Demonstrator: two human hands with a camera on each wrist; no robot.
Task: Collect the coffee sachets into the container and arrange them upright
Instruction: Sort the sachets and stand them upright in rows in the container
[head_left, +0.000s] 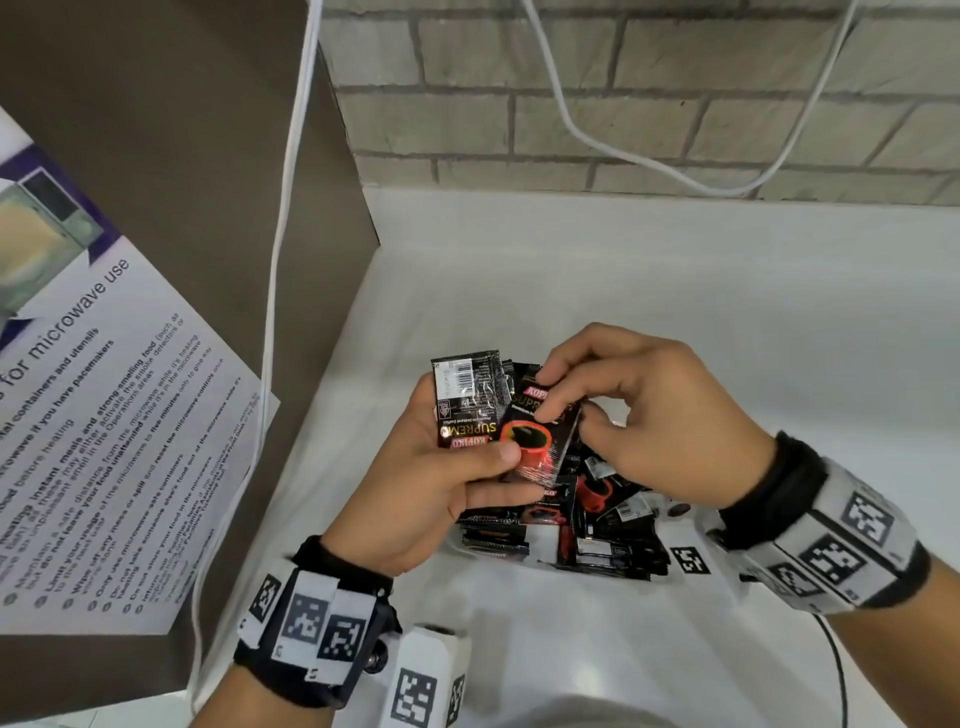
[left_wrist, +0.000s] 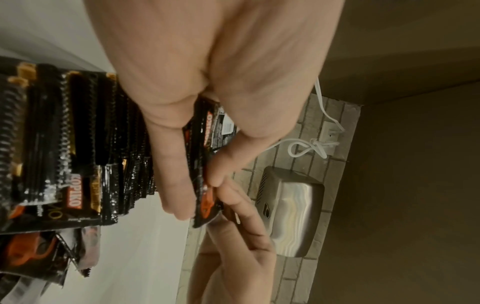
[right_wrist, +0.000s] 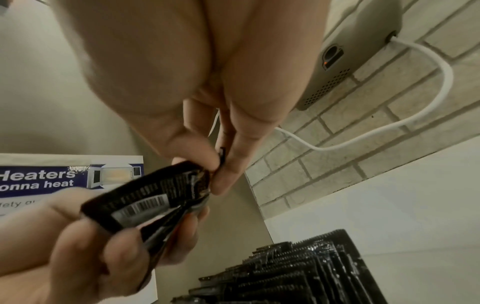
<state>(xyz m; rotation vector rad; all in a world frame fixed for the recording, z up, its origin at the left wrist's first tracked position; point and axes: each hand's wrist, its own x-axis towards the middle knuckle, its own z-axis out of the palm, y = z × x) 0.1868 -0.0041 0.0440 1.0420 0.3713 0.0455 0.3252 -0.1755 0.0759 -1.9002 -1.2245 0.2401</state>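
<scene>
**Both hands on the coffee sachets, above the container**

Far left, a microwave-use notice (head_left: 93, 395) is stuck to the brown side panel (head_left: 171, 156), with a white cable (head_left: 283, 218) hanging down in front of it. Moving in, the left hand (head_left: 415, 488) has a small fan of sachets (head_left: 470, 402) clamped between thumb and curled fingers. Their long axes run away from the person, print upside down in the head view, barcode end at the far side. Just right of that, a front sachet (head_left: 540, 441) leans across the fan, long axis tilted, logo end far, red cup end near. The right hand (head_left: 639, 415) pinches it at the logo end, thumb and forefinger closed on the foil, other fingers loosely curled.

Directly below the hands sits the pile of sachets (head_left: 571, 535). The wrist views show many of them on edge, packed in rows, serrated ends up. The container's own walls I cannot make out.

All of it rests on a white counter (head_left: 675, 291). Behind runs a pale brick wall (head_left: 675, 78), with another white cord (head_left: 670, 171) looping across it. The left wrist view catches a steel wall-mounted appliance (left_wrist: 291, 211).
</scene>
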